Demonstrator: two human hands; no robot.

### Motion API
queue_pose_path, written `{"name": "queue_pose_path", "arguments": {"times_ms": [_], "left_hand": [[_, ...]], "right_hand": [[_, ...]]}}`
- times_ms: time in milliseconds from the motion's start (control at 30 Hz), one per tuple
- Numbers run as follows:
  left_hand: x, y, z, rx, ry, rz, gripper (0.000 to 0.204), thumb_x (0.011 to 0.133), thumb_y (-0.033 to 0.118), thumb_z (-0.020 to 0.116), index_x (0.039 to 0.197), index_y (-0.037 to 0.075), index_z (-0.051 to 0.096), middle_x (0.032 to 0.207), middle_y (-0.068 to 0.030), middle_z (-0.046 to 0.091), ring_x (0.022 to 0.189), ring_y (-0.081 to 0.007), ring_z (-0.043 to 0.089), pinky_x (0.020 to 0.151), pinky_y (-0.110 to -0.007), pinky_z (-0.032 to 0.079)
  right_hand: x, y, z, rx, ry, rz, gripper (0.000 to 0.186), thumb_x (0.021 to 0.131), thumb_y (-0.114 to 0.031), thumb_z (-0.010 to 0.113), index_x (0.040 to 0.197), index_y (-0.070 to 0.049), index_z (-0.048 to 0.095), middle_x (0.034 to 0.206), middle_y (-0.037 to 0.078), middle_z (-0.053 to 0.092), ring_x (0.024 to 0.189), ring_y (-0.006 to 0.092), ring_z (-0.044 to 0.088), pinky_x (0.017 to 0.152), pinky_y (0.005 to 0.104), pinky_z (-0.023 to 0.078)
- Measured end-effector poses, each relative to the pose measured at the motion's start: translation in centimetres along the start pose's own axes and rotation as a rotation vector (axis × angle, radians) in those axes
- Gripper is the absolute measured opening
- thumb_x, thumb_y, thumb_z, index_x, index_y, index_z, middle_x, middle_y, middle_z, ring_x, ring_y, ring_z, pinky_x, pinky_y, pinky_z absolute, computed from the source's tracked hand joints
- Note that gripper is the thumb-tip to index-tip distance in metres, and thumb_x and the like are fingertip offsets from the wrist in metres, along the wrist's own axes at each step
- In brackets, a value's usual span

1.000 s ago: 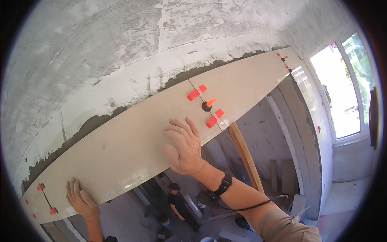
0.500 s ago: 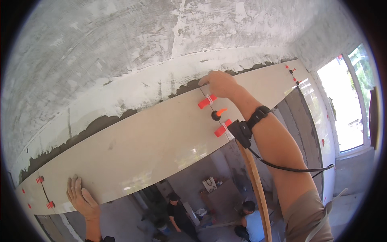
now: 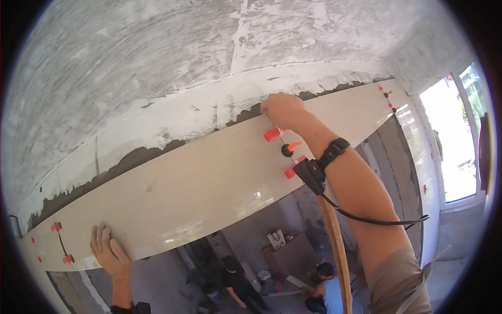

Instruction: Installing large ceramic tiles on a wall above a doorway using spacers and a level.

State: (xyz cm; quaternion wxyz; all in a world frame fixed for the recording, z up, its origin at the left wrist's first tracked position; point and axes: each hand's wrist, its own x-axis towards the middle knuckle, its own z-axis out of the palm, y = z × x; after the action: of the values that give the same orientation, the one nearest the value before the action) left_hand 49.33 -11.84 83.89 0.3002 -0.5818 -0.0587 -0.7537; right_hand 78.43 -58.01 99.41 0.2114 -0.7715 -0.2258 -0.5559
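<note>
1. The left hand point(image 3: 111, 257) rests open against the lower edge of the long beige tile point(image 3: 183, 191), fingers spread.
2. The right hand point(image 3: 285, 111), well apart from it, is curled at the tile's top edge, over the upper end of a joint; whether it grips anything, I cannot tell.
3. Just below the right hand, a red clip point(image 3: 272, 134) and a black knob point(image 3: 287, 150) with an orange handle sit along that joint.
4. The tile slants across the opening, grey mortar point(image 3: 144, 157) showing along its top, under the rough wall point(image 3: 157, 63).
5. A wooden post point(image 3: 335, 246) stands beneath, near the right forearm.
6. Farther down are two people point(image 3: 239, 285); a window point(image 3: 447, 146) is at right.
</note>
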Motion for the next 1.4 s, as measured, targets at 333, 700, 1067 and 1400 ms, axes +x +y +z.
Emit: {"name": "queue_pose_path", "arguments": {"times_ms": [333,700,1067,1400], "left_hand": [[0.5,1.6,1.3,-0.071,0.072,-0.019,0.031,0.091,0.022,0.056,0.117,0.006,0.063,0.128,-0.0129,0.062,0.124,-0.0401,0.051,0.105,-0.052,0.035],[-0.1,-0.8,-2.2,-0.204,0.063,-0.023,0.032,0.089,0.021,0.059,0.116,0.004,0.064,0.123,-0.0141,0.064,0.122,-0.0398,0.053,0.104,-0.053,0.035],[-9.5,-11.5,-8.3,-0.494,-0.025,0.166,0.04,0.083,0.026,0.068,0.119,0.009,0.064,0.129,-0.0093,0.062,0.127,-0.0347,0.053,0.105,-0.055,0.036],[-14.3,-23.8,-8.9,-0.39,0.113,0.046,0.027,0.076,0.014,0.076,0.102,0.009,0.068,0.107,-0.0051,0.069,0.097,-0.0288,0.06,0.081,-0.044,0.047]], "right_hand": [[-1.3,1.7,0.2,-0.014,0.356,-0.224,0.022,0.084,0.0,0.051,0.096,-0.007,0.068,0.099,0.012,0.067,0.102,0.0338,0.061,0.087,0.0422,0.05],[-10.0,-20.8,-2.5,0.517,0.49,-0.608,0.009,0.085,-0.001,0.06,0.093,0.0,0.062,0.093,0.017,0.063,0.091,0.0379,0.059,0.08,0.0437,0.046],[-20.7,-41.9,-1.2,0.504,0.385,-0.719,0.017,0.079,-0.004,0.066,0.094,-0.001,0.062,0.094,0.014,0.062,0.092,0.0353,0.059,0.08,0.0436,0.044],[-21.2,-57.6,7.1,0.757,0.743,-0.761,0.015,0.083,-0.005,0.061,0.097,-0.001,0.06,0.1,0.014,0.062,0.094,0.0357,0.058,0.086,0.0469,0.044]]}}
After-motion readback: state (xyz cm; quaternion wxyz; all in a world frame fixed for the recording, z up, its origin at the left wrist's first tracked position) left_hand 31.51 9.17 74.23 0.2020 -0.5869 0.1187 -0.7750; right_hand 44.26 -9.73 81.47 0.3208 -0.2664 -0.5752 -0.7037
